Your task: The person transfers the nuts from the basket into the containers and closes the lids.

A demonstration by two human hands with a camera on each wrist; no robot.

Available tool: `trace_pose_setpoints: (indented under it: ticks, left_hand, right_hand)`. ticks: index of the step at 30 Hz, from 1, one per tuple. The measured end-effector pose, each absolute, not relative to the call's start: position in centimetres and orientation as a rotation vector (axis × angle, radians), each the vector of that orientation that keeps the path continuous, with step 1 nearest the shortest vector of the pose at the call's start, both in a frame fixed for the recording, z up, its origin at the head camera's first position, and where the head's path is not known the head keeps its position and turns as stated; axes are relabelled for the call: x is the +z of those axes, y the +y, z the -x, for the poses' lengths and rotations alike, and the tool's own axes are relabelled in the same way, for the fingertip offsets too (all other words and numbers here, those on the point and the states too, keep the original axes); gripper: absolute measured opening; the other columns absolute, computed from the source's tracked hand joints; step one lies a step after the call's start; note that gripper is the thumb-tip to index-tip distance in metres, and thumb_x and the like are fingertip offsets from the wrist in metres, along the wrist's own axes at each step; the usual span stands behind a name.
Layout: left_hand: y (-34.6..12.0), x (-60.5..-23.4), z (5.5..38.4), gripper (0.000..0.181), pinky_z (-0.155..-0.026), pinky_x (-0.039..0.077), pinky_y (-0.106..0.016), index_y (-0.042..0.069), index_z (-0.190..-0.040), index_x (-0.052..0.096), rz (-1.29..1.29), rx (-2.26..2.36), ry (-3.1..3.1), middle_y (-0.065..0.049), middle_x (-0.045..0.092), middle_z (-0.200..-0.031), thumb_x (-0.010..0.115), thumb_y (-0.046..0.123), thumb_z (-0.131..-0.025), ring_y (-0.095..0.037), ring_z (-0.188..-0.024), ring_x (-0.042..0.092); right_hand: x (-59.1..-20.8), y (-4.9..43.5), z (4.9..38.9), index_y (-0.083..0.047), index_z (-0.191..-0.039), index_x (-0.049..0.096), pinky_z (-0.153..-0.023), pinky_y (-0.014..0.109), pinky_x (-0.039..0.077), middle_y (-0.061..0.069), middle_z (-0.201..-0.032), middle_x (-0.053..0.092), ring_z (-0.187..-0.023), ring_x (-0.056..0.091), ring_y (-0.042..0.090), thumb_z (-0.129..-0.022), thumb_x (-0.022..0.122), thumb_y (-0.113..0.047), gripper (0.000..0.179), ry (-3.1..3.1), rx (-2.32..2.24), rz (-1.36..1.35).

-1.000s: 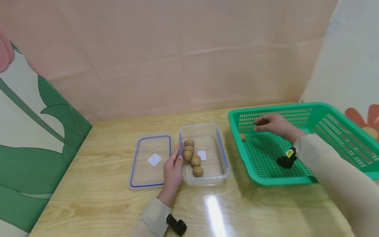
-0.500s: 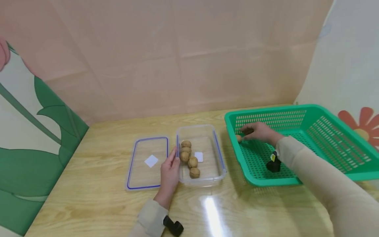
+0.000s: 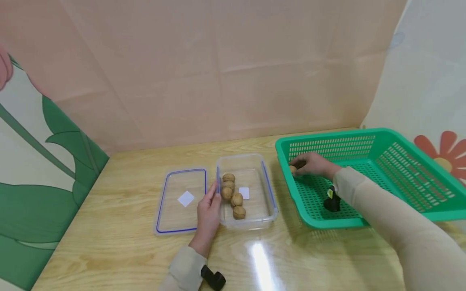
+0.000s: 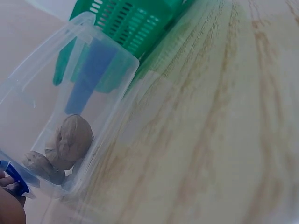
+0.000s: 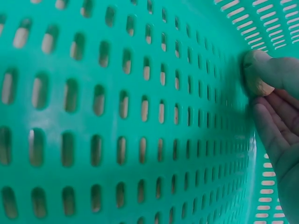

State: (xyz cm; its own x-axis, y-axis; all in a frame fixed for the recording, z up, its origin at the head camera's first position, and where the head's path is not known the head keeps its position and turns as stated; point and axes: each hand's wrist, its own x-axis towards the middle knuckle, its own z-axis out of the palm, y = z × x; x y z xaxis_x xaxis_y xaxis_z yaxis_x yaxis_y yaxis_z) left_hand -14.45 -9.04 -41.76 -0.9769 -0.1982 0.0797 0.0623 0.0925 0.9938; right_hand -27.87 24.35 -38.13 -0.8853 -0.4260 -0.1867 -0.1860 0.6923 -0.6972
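My right hand (image 3: 313, 165) is inside the green basket (image 3: 338, 223), at its left wall. It pinches a walnut (image 5: 256, 77) there with thumb and fingers. In the head view the hand partly covers this walnut (image 3: 292, 169). The left hand (image 3: 208, 211) lies along the left side of a clear plastic container (image 3: 260, 214), fingers extended and touching its wall. Several walnuts (image 3: 236, 199) are grouped in the container's left half. At the lower left of the left wrist view, fingertips show beside the container's blue-edged side.
A clear lid (image 3: 174, 220) with a blue seal lies left of the container, a white paper square (image 3: 186, 198) on it. Another white square (image 3: 244, 193) shows within the container's outline. Everything stands on a wood-grain table (image 3: 120, 242) against a covered wall.
My right hand has moved left and slightly down within the basket to the walnut and taken hold of it. The left hand stays at the container; the view has shifted slightly.
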Motion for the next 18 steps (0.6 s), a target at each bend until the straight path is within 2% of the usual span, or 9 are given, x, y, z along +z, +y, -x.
trace_pose_setpoints:
  ticks: [11, 18]
  left_hand:
    - [-9.09, -41.59, 14.49, 0.041, -0.108, 0.034, -0.037, 0.009, -0.135, 0.047, -0.144, -1.949, -2.178, -0.008, 0.045, -0.14, 0.048, 0.009, -0.094, -0.026, -0.13, 0.039]
    - [-8.99, -41.6, 14.38, 0.041, -0.107, 0.034, -0.039, 0.007, -0.135, 0.047, -0.134, -1.948, -2.176, -0.01, 0.045, -0.139, 0.048, 0.008, -0.093, -0.028, -0.13, 0.039]
  right_hand:
    - [-38.09, 23.82, 27.99, 0.003, -0.115, 0.06, -0.082, 0.039, 0.054, 0.02, -0.113, 0.061, -0.103, 0.058, 0.031, -0.081, 0.07, -0.014, 0.039, 2.63, -0.961, 0.509]
    - [-37.68, 24.47, 28.13, 0.002, -0.117, 0.06, -0.084, 0.041, 0.053, 0.02, -0.115, 0.061, -0.104, 0.057, 0.032, -0.081, 0.07, -0.019, 0.043, 2.641, -0.977, 0.495]
